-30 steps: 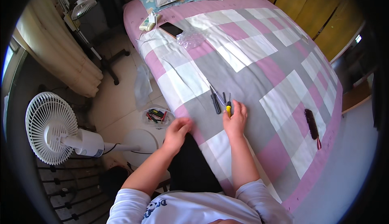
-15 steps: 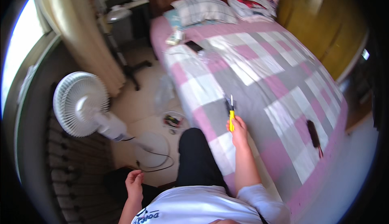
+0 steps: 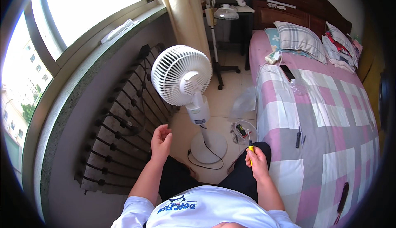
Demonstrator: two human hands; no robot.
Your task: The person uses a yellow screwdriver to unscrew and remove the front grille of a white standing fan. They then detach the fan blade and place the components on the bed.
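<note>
My right hand grips a screwdriver by its yellow and black handle, with the metal shaft pointing up and away from me. It is over my right knee, beside the bed. My left hand is raised with nothing in it, its fingers loosely curled and the thumb apart. A white standing fan is in front of me with the back of its grille toward me, just beyond my left hand and not touched. Its round base rests on the floor, a black cord looping beside it.
A dark metal railing lines the wall under the window at left. The bed holds a black-handled screwdriver, a phone and a brown brush. Small parts and a clear plastic bag lie on the floor.
My view has turned left toward the window and fan. My right hand has moved from over the bed to over my knee, still with the screwdriver. My left hand has risen toward the fan.
</note>
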